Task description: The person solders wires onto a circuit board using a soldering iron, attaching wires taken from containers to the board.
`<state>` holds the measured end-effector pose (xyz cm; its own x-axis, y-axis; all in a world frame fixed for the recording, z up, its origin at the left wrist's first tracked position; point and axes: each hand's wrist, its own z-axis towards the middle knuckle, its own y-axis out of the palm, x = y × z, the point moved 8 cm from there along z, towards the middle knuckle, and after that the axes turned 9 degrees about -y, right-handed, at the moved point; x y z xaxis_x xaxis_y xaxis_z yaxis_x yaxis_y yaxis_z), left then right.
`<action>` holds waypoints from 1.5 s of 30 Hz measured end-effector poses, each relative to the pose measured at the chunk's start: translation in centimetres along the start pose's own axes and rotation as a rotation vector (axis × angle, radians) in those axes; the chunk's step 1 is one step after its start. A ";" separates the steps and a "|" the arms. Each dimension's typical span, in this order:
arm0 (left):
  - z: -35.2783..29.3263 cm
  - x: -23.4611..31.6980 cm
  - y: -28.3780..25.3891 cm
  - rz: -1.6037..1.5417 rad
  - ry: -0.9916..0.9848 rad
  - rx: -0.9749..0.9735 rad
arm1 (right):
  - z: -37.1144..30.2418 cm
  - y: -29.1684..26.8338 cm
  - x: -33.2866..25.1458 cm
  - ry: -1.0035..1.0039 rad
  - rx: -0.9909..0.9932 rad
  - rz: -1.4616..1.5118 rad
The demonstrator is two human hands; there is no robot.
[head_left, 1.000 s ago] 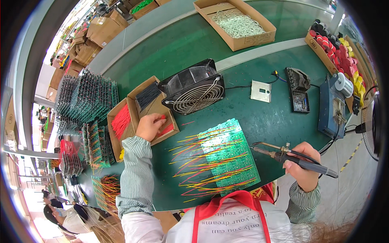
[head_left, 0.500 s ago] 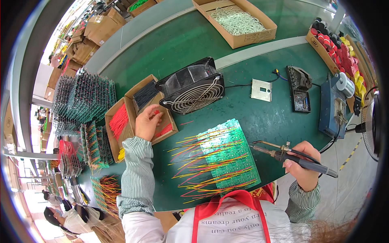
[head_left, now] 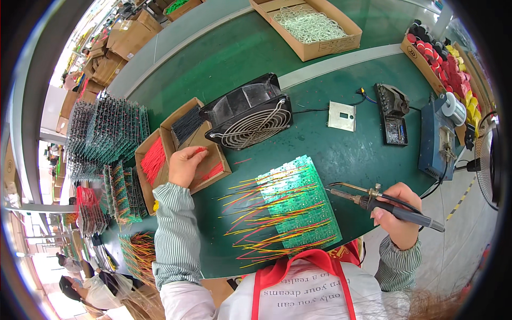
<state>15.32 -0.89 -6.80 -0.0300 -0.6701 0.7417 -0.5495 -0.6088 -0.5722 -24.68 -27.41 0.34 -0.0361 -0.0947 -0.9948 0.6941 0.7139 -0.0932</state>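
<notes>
My left hand (head_left: 183, 166) is over a divided cardboard box (head_left: 212, 181), thumb and fingers pinched together. A small bit of red shows at its fingertips, seemingly a red wire; most of it is hidden. Red wires (head_left: 154, 160) and black wires (head_left: 186, 125) fill compartments of the box, and a few red pieces lie in the one beside my hand. On the right, my right hand (head_left: 399, 216) is wrapped round a soldering iron (head_left: 402, 212) with a thin metal feed tube above its tip. The tip points left at a green circuit board panel (head_left: 306, 208), from which red, yellow and black wires stick out leftward.
A black fan (head_left: 248, 114) with a wire grille stands behind the panel. Beyond are a metal plate (head_left: 342, 116), a black iron stand (head_left: 393, 112) and a blue solder feeder (head_left: 436, 136) with a spool. Stacked circuit boards (head_left: 106, 130) rise at left; a box of pale cords (head_left: 306, 45) sits behind.
My left hand has shifted slightly left and down over the box, its fingers drawn closer together. My right hand with the soldering iron has hardly moved.
</notes>
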 end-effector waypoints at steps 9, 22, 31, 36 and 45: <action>-6.8 5.4 -0.2 -0.071 0.112 -0.171 | 0.0 0.7 -0.6 -0.022 -0.020 0.051; -21.2 15.0 13.4 0.303 0.722 -0.558 | 1.6 7.0 -4.5 -0.298 -0.101 0.068; -22.7 14.9 17.1 0.138 0.650 -0.712 | 0.4 9.9 -3.7 -0.525 -0.193 -0.096; -19.0 14.5 12.9 0.310 0.548 -0.502 | 1.2 8.2 -4.7 -0.545 -0.182 -0.137; -13.0 11.8 9.0 0.484 0.528 -0.208 | 2.9 7.0 -4.0 -0.276 -0.251 -0.007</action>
<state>-0.85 -8.77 1.34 -0.6769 -0.5180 0.5230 -0.5183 -0.1691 -0.8383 -17.60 -24.03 3.80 0.1789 -0.2590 -0.9492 0.4955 0.8572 -0.1405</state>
